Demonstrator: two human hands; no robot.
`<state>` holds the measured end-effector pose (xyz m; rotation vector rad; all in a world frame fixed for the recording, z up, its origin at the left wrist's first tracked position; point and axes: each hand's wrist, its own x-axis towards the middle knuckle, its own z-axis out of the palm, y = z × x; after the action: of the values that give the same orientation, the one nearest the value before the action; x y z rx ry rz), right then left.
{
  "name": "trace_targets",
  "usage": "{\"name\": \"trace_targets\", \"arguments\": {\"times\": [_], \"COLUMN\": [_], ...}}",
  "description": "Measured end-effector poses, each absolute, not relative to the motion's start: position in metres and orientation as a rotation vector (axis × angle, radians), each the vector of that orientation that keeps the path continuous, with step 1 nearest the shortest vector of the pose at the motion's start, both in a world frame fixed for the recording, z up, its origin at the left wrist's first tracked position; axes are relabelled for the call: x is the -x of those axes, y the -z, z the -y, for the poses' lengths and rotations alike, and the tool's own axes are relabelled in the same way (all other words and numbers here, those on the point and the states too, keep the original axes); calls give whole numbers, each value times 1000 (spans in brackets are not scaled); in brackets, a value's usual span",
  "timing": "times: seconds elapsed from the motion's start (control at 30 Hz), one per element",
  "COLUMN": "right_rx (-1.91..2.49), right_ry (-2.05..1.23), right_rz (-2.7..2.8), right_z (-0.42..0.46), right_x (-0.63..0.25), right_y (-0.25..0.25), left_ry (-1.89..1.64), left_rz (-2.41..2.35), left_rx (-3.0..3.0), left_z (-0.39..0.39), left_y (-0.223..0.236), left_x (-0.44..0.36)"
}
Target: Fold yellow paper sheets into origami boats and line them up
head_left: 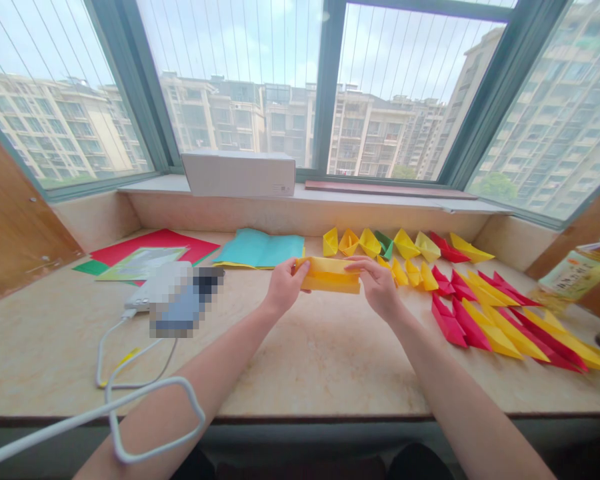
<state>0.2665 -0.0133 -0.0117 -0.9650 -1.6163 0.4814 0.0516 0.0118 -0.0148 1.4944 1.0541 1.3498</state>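
A folded piece of yellow paper [330, 275] is held up above the counter between my two hands. My left hand [286, 283] pinches its left end, thumb in front. At the other end, my right hand [375, 280] has its fingers closed on the paper's upper right edge. The paper is a flat rectangle with a crease running along its length. Just beyond and to the right stand folded paper boats, among them a yellow boat [407, 244], a green boat [384, 245] and a red boat [449, 247].
Turquoise paper [263, 248] and red sheets [190, 241] lie at the back left. A white power bank [163, 283], a blurred-out phone [185, 307] and a white cable [153, 385] are at left. More boats and an oil bottle [580, 273] stand right; a white box [239, 175] sits on the sill.
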Motion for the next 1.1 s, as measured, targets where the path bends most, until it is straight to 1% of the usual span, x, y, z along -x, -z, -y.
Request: {"name": "trace_targets", "arguments": {"times": [0.1,0.23,0.37,0.53,0.63,0.77,0.83,0.97,1.1], "right_rx": [1036,1107,1094,1075,1001,1042,1072,1075,1043], "right_ry": [-648,-821,-757,-640,-730,-921,-907,-760,-657], "right_rz": [1559,1522,1461,1368,1294,1265,1267,1280,1240], "right_z": [17,12,4,4,7,8,8,5,1], "right_x": [-267,-263,-260,-262,-260,-255,-252,-249,-250], "right_y": [5,13,24,21,17,17,19,23,27], "left_ry": [-1398,-1394,-1381,-1362,-1362,-1387,-1394,-1393,-1317], "left_rz": [-1068,-1029,-1003,-979,-973,-967,-967,-964,-912], "left_rx": [-1511,-1536,-1538,-1563,-1592,-1591,-1589,-1590,-1595], "left_z": [-11,-8,-5,-4,-4,-2,-1,1,3], "left_y": [15,15,14,13,14,14,14,14,13], "left_x": [-51,-53,-54,-54,-54,-55,-56,-58,-58]}}
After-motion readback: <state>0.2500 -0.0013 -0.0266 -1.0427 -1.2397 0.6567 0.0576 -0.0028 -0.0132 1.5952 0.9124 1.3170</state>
